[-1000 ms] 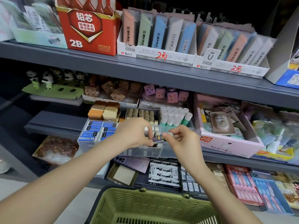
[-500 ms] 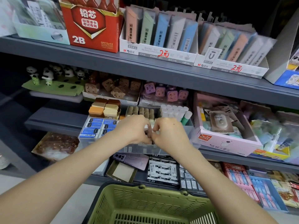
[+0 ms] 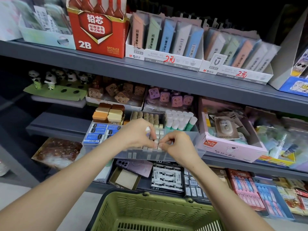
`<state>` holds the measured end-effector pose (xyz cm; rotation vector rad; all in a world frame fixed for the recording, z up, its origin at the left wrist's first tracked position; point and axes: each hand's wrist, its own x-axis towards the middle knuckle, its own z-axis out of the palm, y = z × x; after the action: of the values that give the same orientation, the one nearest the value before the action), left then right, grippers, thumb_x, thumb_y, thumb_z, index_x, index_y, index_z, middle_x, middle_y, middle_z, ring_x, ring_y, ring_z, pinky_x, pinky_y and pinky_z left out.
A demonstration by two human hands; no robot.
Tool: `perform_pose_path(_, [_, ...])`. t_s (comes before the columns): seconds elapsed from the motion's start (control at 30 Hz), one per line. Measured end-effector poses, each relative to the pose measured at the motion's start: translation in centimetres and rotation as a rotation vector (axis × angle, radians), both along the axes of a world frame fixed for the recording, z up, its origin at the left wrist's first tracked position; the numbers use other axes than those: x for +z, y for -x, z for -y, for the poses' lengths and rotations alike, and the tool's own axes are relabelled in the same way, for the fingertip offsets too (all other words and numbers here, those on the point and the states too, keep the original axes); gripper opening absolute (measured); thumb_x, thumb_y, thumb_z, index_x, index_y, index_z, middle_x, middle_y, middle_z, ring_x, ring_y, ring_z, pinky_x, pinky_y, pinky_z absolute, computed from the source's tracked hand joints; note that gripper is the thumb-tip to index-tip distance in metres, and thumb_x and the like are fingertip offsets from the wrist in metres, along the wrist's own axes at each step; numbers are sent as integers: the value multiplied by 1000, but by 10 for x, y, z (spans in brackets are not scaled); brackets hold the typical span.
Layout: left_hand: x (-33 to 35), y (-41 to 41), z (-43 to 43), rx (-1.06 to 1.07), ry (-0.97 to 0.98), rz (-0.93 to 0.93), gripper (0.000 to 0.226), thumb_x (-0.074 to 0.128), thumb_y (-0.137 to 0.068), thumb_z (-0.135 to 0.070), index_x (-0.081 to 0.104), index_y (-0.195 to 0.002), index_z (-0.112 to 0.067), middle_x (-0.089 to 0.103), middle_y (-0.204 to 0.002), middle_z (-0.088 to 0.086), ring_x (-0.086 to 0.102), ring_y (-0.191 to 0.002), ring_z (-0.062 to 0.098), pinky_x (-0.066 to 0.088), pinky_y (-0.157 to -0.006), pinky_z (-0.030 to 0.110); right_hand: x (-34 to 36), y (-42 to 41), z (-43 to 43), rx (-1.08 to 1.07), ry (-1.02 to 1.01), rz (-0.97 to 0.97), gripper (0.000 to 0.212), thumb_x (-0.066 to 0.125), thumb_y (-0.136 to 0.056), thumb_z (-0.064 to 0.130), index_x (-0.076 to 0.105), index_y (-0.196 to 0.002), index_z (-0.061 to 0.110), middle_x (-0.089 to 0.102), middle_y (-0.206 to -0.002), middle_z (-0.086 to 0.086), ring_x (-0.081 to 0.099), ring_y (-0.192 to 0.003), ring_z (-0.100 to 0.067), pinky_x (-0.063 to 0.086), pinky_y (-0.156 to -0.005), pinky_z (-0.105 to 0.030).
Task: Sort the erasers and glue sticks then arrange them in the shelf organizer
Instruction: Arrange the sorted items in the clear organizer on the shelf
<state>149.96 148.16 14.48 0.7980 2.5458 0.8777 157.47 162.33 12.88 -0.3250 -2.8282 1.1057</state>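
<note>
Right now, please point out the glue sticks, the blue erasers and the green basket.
glue sticks (image 3: 176, 119), head view, on a white cap mid-group
blue erasers (image 3: 98, 132), head view, on a blue wrapper
green basket (image 3: 150, 210), head view, on its slotted far wall

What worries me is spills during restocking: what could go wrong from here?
1. The left hand holds a white-tipped item while its fingertips also work in the compartment; the item may slip out and land among the wrong stock.
2. The right hand pinches an eraser in tightly packed rows; its neighbours could get knocked askew.
3. The glue sticks stand upright just behind both hands; a knuckle could topple them.
</note>
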Motion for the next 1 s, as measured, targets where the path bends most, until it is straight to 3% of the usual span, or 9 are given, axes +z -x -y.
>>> perform_pose_path(0.1, [8, -3, 13, 240, -393, 489, 9, 74, -81, -19, 69, -88, -16, 64, -71, -1, 57, -51, 10, 37, -41, 17, 1, 3, 0, -56, 20, 8, 11, 72, -79, 12, 68, -72, 19, 62, -75, 9, 49, -64, -2, 39, -60, -18])
perform_pose_path(0.2, [12, -6, 22, 369, -693, 975, 20, 56, -87, 0, 62, -105, -4, 61, -81, 14, 61, -56, 17, 43, -41, 20, 5, -4, 3, -41, 150, -154, 9, 68, -85, 15, 70, -88, 23, 64, -93, 7, 50, -71, 0, 39, -63, -9])
perform_pose_path(0.3, [14, -10, 28, 362, -888, 1266, 42, 49, -71, 9, 57, -113, 8, 62, -90, 20, 62, -64, 26, 49, -48, 24, 13, -13, 10, 83, 308, -232, 24, 62, -90, 16, 64, -104, 36, 65, -98, 7, 50, -74, 1, 39, -69, -8])
perform_pose_path(0.4, [16, -13, 32, 312, -937, 1305, 43, 47, -66, 10, 58, -107, 12, 66, -91, 25, 62, -68, 30, 54, -54, 28, 18, -19, 16, 224, 286, -201, 32, 63, -89, 14, 63, -108, 40, 63, -101, 4, 51, -76, -3, 42, -70, -12])
perform_pose_path(0.57, [17, -21, 34, 212, -847, 1268, 45, 47, -69, 15, 56, -113, 11, 67, -95, 29, 69, -70, 31, 58, -59, 32, 19, -24, 16, 228, 310, -185, 25, 70, -82, 10, 65, -103, 24, 57, -105, 5, 48, -78, 6, 38, -70, -8])
perform_pose_path(0.73, [22, -25, 35, 162, -790, 1219, 39, 52, -71, 12, 57, -110, 12, 68, -93, 26, 70, -70, 29, 59, -60, 31, 22, -32, 12, 327, 303, -263, 28, 72, -80, 13, 63, -99, 33, 58, -100, 8, 50, -86, 5, 38, -78, -10])
perform_pose_path(0.9, [27, -25, 43, 254, -852, 1272, 38, 48, -76, 10, 50, -113, 17, 65, -105, 32, 69, -88, 41, 59, -57, 33, 18, -33, 1, 177, 439, -301, 20, 70, -82, 13, 65, -92, 29, 67, -88, 9, 61, -84, -10, 49, -76, -21])
perform_pose_path(1.0, [29, -15, 68, 376, -927, 1132, 44, 49, -74, 10, 44, -117, 12, 65, -104, 33, 68, -91, 42, 58, -57, 33, 17, -23, -5, 21, 393, -310, 13, 72, -82, 18, 65, -87, 28, 65, -77, 9, 58, -71, 0, 46, -69, -14])
